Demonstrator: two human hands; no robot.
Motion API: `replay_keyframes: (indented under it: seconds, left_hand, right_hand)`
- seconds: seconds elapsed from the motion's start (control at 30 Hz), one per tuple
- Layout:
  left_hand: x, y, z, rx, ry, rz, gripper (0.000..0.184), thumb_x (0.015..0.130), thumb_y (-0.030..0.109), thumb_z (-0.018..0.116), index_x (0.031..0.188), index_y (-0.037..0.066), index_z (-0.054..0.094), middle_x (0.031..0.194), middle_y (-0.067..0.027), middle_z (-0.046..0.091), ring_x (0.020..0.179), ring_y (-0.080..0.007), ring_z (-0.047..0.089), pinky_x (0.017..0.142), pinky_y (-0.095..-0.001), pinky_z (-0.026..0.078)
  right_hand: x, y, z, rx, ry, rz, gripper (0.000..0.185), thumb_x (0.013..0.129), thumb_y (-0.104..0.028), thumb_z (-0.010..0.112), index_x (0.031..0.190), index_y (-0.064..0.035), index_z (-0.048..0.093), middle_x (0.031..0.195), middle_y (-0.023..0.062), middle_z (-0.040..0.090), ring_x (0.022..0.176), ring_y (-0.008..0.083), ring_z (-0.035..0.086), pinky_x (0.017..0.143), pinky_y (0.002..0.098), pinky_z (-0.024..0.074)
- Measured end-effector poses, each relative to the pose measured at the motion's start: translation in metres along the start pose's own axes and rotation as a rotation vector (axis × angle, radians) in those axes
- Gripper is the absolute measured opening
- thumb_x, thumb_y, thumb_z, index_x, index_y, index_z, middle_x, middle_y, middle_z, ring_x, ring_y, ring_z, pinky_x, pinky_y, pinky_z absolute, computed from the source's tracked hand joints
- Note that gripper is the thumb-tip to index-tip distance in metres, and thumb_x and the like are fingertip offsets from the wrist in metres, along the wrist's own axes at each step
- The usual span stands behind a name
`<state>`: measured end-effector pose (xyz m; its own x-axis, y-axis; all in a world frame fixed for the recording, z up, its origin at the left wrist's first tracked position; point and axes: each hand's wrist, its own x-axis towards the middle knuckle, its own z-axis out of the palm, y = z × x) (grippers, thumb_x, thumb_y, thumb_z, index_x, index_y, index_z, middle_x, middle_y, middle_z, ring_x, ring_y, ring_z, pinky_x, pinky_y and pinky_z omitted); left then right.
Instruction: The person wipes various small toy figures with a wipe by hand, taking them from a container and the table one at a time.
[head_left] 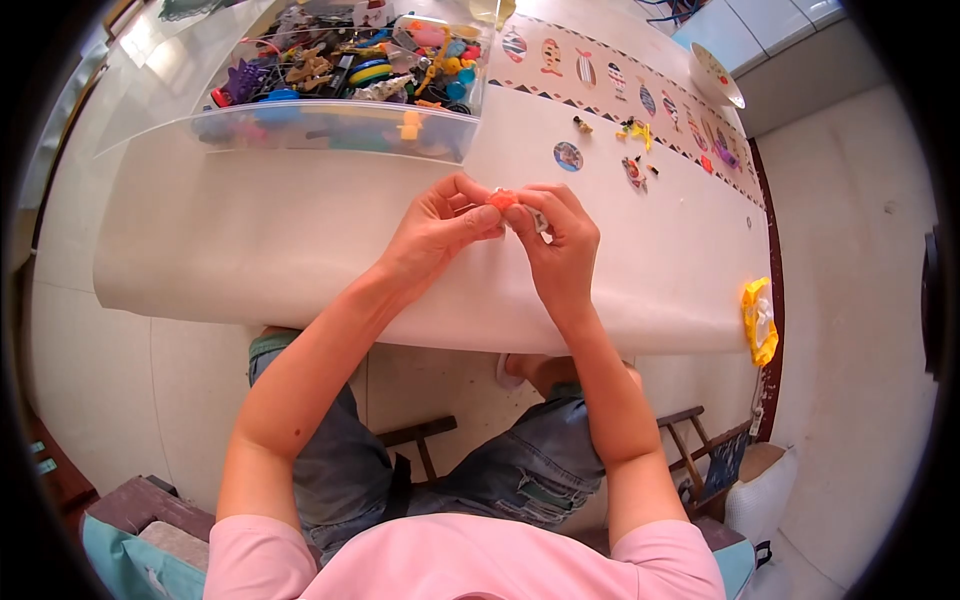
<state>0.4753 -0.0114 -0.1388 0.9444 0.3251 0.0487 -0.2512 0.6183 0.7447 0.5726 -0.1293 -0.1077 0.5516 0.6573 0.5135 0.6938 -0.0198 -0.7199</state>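
Observation:
Both of my hands meet above the white-covered table, close to its near side. Pinched between the fingertips of my left hand and my right hand is a small orange-red piece, too covered by fingers to name its kind. A crumpled whitish scrap, perhaps a wipe, sticks out under the fingers of my right hand. Just beyond the hands lies a round picture disc. Several small toy pieces lie to its right, among them a yellow one and a multicoloured one.
A clear plastic bin full of small toys stands at the back left. A patterned strip with fish shapes runs along the far side. At the right are a bowl and a yellow packet near the table edge.

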Motion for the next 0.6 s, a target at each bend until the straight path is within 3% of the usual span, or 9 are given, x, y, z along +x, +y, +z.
replay_keyframes:
  seconds: [0.27,0.47,0.6]
  left_hand:
    - [-0.002,-0.002,0.003,0.032,0.024,0.037,0.007,0.084,0.009,0.06,0.084,0.01,0.053,0.091,-0.0032,0.062,0.087,-0.0122,0.06,0.082,-0.0321,0.049]
    - [-0.004,0.005,0.004,0.062,-0.004,-0.056,0.008,0.084,0.013,0.06,0.09,0.008,0.058,0.091,-0.0035,0.061,0.086,-0.0128,0.06,0.081,-0.0321,0.049]
    - [-0.006,0.009,0.004,0.049,-0.001,-0.088,0.016,0.085,0.016,0.059,0.096,0.005,0.06,0.091,-0.0039,0.062,0.086,-0.013,0.06,0.081,-0.031,0.049]
  right_hand:
    - [-0.004,-0.004,0.009,-0.251,0.117,-0.236,0.015,0.077,-0.003,0.062,0.092,-0.0033,0.063,0.083,0.0071,0.057,0.068,0.0205,0.057,0.055,0.0289,0.0464]
    - [-0.003,-0.004,0.007,-0.079,0.019,-0.196,0.023,0.082,-0.006,0.057,0.104,-0.0033,0.061,0.094,0.0095,0.054,0.079,0.0233,0.054,0.064,0.0317,0.0473]
    - [0.001,-0.005,0.003,-0.073,-0.036,-0.264,0.024,0.082,-0.007,0.057,0.105,-0.0043,0.061,0.096,0.0092,0.053,0.08,0.023,0.053,0.064,0.0316,0.0469]
